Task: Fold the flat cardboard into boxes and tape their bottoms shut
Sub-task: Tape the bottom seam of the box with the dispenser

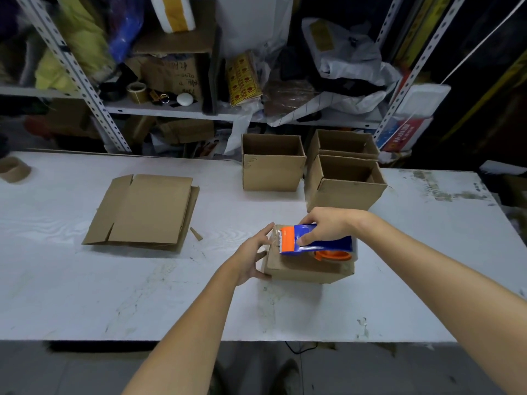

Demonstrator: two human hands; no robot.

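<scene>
A small cardboard box (302,267) lies bottom-up on the white table (85,295), near its front edge. My left hand (253,252) grips the box's left side. My right hand (328,226) holds a blue and orange tape dispenser (316,242) pressed on the box's upturned bottom, with its orange blade end at the left edge. Clear tape shows at that left edge. A stack of flat cardboard (142,212) rests on the table to the left.
Three folded boxes stand open side up at the back right: one (272,172) in the middle, two (345,186) (342,143) further right. A tape roll (14,169) sits at the far left edge. Cluttered metal shelves (171,106) rise behind the table.
</scene>
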